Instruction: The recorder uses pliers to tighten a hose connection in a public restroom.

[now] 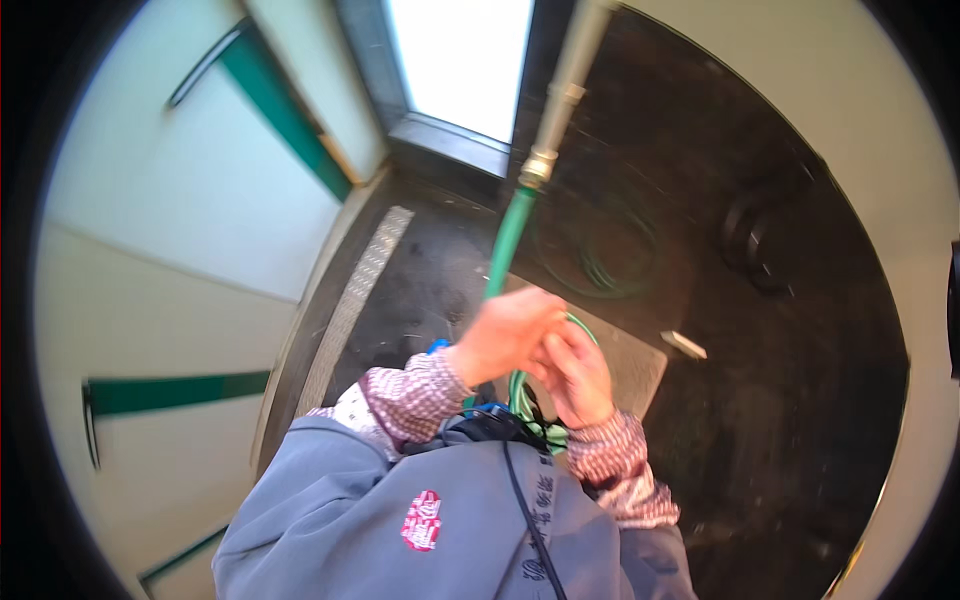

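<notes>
White panels (pixel 180 180) with green stripes (pixel 285 110) stand at left. A window or doorway (pixel 460 60) glows white ahead, and a pale wall (pixel 850 80) borders the dark floor (pixel 800 410) on the right.

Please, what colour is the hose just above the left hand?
The hose is green, best seen in the head view.

Head-worn fisheye view from close above, steeply downward onto hands (pixel 506 333) and floor (pixel 790 430).

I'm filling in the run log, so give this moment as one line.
left hand: over green hose | right hand: close to left, grip blurred | green hose: joined to pale pipe | green coil: on floor
</notes>
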The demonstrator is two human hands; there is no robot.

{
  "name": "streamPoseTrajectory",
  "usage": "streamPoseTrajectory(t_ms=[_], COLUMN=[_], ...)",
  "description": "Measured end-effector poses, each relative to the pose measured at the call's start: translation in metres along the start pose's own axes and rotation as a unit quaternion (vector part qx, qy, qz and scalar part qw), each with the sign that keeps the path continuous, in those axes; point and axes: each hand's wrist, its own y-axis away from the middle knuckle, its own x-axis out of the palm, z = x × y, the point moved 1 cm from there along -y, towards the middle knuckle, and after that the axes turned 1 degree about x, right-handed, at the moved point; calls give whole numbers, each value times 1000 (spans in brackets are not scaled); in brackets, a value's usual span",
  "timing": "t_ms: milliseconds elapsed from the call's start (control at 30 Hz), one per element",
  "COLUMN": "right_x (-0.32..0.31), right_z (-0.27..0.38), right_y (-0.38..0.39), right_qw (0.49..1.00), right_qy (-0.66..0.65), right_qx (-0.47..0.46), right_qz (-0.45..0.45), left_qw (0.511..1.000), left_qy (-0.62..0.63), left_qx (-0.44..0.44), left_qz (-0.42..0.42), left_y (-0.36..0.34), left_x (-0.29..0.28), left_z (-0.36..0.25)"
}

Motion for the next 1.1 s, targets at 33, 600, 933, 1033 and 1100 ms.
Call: streamPoseTrajectory(t_ms=[33, 600, 933, 1033, 1100], right_x=[-5, -33, -20, -19, -44], right_z=[2, 95, 89, 88, 96], right_y=[0, 44, 28, 16, 15], right_qw=[999, 816, 778, 759, 792], right_qy=[36, 564, 608, 641, 604], right_qx=[1, 127, 143, 108, 77], right_qz=[-36, -27, 72, 41, -32], left_qw=[999, 984, 960, 975, 972], left_qy=[32, 158, 267, 216, 218], left_qx=[9, -24, -78, -29, -64], left_qz=[-13, -79, 41, -49, -53], left_y=[4, 31, 42, 41, 43], left_x=[9, 79, 39, 31, 1], left_z=[9, -30, -17, -6, 8])
